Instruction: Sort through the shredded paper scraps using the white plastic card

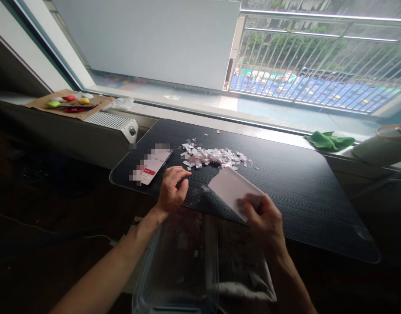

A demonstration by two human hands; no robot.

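Note:
My right hand (265, 220) grips a flat white sheet (234, 189) by its near right corner, thumb on top. The sheet is held tilted, and its far edge reaches the near side of a heap of small torn or cut paper scraps (211, 156). Left of the sheet, my left hand (173, 188) is over the table's near edge, fingers loosely bent, thumb apart, nothing in it. A phone (154, 168) with a lit screen lies just beyond it to the left. A few stray scraps (205, 188) lie between my hands.
The dark table (295, 187) stands against a window sill. Below its near edge is a clear plastic bin (216, 270), with a pale cloth-like thing (246, 290) beside it. A green cloth (329, 141) lies at right; a white heater (117, 124) stands at left.

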